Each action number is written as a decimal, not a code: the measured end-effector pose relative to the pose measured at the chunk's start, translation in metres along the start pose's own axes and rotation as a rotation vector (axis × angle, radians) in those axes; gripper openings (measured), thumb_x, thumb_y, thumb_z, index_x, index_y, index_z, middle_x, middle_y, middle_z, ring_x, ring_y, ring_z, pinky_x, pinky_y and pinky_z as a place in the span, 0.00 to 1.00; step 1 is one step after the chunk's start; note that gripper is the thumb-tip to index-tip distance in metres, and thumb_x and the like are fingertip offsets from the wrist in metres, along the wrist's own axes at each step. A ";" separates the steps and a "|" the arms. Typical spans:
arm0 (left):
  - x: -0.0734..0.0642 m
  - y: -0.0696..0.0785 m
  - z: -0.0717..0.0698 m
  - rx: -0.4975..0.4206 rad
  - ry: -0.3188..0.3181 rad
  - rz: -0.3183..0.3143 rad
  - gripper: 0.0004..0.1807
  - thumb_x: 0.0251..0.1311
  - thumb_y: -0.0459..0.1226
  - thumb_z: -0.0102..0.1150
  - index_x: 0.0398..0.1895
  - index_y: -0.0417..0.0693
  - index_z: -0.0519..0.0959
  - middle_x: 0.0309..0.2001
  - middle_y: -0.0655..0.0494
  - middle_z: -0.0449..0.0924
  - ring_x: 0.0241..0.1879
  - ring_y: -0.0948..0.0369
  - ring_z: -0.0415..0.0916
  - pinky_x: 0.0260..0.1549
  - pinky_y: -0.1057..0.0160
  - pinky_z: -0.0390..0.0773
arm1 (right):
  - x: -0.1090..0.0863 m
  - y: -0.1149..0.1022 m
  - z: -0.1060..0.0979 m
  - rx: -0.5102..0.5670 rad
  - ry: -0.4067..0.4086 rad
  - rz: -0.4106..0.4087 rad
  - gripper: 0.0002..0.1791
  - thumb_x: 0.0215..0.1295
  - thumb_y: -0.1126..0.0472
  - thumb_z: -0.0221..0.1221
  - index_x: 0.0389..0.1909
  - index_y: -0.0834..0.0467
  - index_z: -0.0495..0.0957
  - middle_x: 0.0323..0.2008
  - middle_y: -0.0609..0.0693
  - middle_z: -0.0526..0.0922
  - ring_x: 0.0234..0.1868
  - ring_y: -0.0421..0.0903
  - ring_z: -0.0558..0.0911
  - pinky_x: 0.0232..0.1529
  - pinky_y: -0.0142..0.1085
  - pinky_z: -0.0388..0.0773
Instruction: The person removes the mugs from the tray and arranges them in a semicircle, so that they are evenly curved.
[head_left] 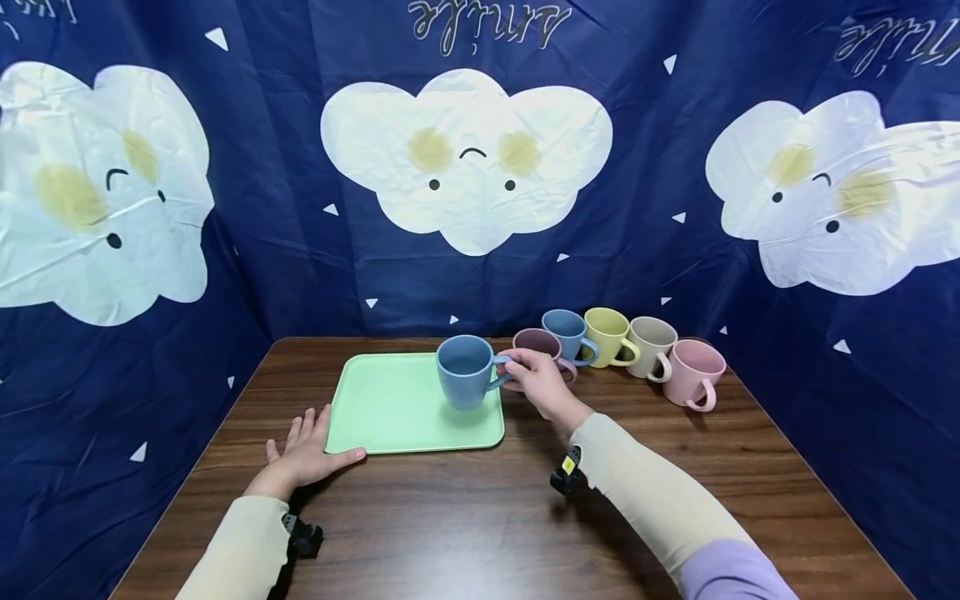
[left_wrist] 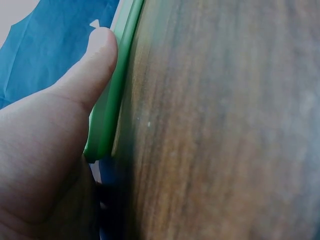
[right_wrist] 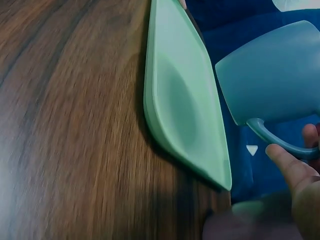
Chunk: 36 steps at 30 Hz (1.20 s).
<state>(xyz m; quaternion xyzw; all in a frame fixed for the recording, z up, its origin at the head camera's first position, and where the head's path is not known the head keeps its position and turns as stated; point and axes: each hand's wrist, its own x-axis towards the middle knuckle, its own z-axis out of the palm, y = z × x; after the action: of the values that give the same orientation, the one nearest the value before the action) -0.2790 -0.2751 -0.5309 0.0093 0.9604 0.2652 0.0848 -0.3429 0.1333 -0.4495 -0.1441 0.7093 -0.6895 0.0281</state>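
A blue mug (head_left: 463, 375) hangs upright above the right part of a light green tray (head_left: 390, 408). My right hand (head_left: 542, 383) grips it by the handle, coming in from the right. In the right wrist view the mug (right_wrist: 272, 75) is apart from the tray (right_wrist: 185, 100), and its shadow falls on the tray's surface. My left hand (head_left: 303, 450) rests at the tray's near left corner with the fingers spread along the side. Its thumb (left_wrist: 102, 50) lies over the near rim in the left wrist view.
Right of the tray several mugs stand upright: a purple one (head_left: 534, 340) partly behind my right hand, another blue one (head_left: 564, 327), a yellow one (head_left: 606, 333), a beige one (head_left: 651, 346) and a pink one (head_left: 693, 371). A dark blue curtain (head_left: 285, 275) borders the wooden table (head_left: 450, 525).
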 end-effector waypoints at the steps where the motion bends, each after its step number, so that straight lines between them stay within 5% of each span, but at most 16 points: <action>1: 0.000 0.000 0.000 0.000 -0.005 -0.003 0.78 0.43 0.81 0.55 0.80 0.37 0.34 0.77 0.25 0.27 0.75 0.30 0.20 0.56 0.21 0.15 | -0.002 0.001 -0.003 -0.003 0.000 0.001 0.12 0.77 0.72 0.49 0.53 0.72 0.77 0.45 0.68 0.80 0.51 0.58 0.82 0.58 0.62 0.74; 9: 0.002 -0.004 0.000 -0.003 -0.008 -0.007 0.78 0.43 0.80 0.56 0.80 0.37 0.34 0.77 0.25 0.26 0.75 0.30 0.19 0.55 0.21 0.14 | -0.012 0.000 -0.023 -0.040 0.032 0.023 0.12 0.76 0.71 0.51 0.54 0.72 0.77 0.41 0.59 0.84 0.45 0.47 0.84 0.53 0.55 0.81; 29: -0.008 0.011 -0.008 0.009 -0.040 -0.038 0.74 0.49 0.76 0.57 0.80 0.37 0.33 0.77 0.25 0.25 0.75 0.30 0.19 0.57 0.22 0.15 | -0.047 0.005 -0.080 -0.045 0.070 0.049 0.14 0.78 0.70 0.49 0.56 0.75 0.74 0.43 0.61 0.83 0.45 0.46 0.84 0.59 0.62 0.73; 36: -0.006 0.011 -0.006 0.036 -0.034 -0.027 0.73 0.52 0.75 0.56 0.80 0.36 0.32 0.76 0.23 0.26 0.74 0.29 0.20 0.57 0.21 0.17 | -0.057 0.009 -0.093 -0.069 0.073 0.053 0.15 0.78 0.70 0.49 0.56 0.76 0.74 0.43 0.62 0.84 0.44 0.46 0.84 0.56 0.58 0.77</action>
<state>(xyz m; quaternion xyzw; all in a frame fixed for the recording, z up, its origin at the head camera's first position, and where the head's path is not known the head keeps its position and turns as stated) -0.2748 -0.2693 -0.5189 0.0021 0.9635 0.2465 0.1045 -0.3120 0.2372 -0.4627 -0.1010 0.7367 -0.6684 0.0155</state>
